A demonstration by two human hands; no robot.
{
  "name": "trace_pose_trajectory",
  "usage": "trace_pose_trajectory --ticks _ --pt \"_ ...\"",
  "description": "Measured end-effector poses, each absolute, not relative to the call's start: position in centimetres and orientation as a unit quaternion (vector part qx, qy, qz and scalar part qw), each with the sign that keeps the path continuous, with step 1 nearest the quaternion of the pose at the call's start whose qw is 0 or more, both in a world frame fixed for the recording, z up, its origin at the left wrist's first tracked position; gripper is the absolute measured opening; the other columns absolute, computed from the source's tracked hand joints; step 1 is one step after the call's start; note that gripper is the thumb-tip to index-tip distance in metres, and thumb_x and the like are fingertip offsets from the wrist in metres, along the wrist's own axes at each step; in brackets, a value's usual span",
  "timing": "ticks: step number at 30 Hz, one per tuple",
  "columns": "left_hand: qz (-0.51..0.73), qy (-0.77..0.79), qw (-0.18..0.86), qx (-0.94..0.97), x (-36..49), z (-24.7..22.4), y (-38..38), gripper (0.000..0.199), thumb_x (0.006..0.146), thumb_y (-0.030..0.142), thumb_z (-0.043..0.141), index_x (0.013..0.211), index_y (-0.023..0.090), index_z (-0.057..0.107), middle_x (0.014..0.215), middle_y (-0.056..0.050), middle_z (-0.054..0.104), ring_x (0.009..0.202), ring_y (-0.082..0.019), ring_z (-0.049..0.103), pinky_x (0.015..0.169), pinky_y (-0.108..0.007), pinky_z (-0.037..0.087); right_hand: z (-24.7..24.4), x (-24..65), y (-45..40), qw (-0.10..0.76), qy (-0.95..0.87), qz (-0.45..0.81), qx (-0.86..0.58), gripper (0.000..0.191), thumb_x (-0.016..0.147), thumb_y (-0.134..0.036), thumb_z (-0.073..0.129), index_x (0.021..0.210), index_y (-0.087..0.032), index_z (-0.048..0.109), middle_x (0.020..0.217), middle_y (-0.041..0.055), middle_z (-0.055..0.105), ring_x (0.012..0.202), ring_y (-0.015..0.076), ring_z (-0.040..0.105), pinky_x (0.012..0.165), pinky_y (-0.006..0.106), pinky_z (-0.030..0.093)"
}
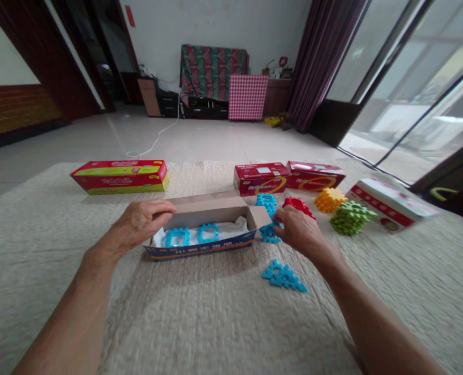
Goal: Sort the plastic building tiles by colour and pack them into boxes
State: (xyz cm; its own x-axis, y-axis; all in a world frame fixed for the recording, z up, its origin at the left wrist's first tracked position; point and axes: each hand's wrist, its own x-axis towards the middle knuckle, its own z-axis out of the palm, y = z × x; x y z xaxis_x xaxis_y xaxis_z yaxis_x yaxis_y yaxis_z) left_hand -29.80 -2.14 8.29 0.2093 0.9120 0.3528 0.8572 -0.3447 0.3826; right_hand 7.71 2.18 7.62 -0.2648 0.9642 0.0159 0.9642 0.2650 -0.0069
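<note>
An open blue cardboard box lies before me, lined with white material. Inside it are two light-blue square toy pieces, one at the left and one near the middle. My left hand is closed at the box's left end; what its fingers hold, if anything, is hidden. My right hand is closed at the blue pieces just right of the box, its fingertips against them. A blue triangular group of pieces lies nearer to me on the cloth.
Red pieces, yellow pieces and green pieces stand at the right. Beyond are a red-and-yellow box, two dark red boxes and a white-and-red box.
</note>
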Motion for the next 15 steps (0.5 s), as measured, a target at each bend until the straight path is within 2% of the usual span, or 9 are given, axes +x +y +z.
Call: trace_pose_trajectory --ticks 7,11,15 --pt "0.255 0.568 0.046 0.781 -29.5 8.6 -2.3 0.030 0.082 0.034 0.049 0.092 0.020 0.075 0.101 -0.005 0.075 0.096 -0.023 0.069 0.090 -0.033 0.052 8.9 9.5 2.8 0.043 -0.795 -0.023 -0.605 0.018 0.080 -0.028 0.057 0.092 -0.019 0.068 0.093 0.0085 0.066 0.079 0.0210 0.062 0.063 0.029 0.039" --pt "0.258 0.565 0.045 0.782 -29.2 8.9 -2.4 0.030 0.082 0.032 0.048 0.089 0.021 0.075 0.099 -0.004 0.075 0.094 -0.021 0.069 0.090 -0.032 0.052 12.1 9.7 3.0 0.128 -0.785 -0.059 -0.604 0.022 0.080 -0.036 0.059 0.090 -0.019 0.070 0.089 0.0090 0.066 0.076 0.0214 0.060 0.063 0.032 0.040" --pt "0.260 0.563 0.045 0.783 -29.1 9.0 -2.5 0.030 0.081 0.030 0.049 0.090 0.020 0.075 0.097 -0.004 0.075 0.092 -0.021 0.069 0.087 -0.032 0.052 14.7 4.9 2.0 0.212 -0.819 -0.054 -0.530 0.021 0.080 -0.033 0.060 0.093 -0.019 0.071 0.094 0.0089 0.066 0.078 0.0189 0.060 0.067 0.032 0.042"
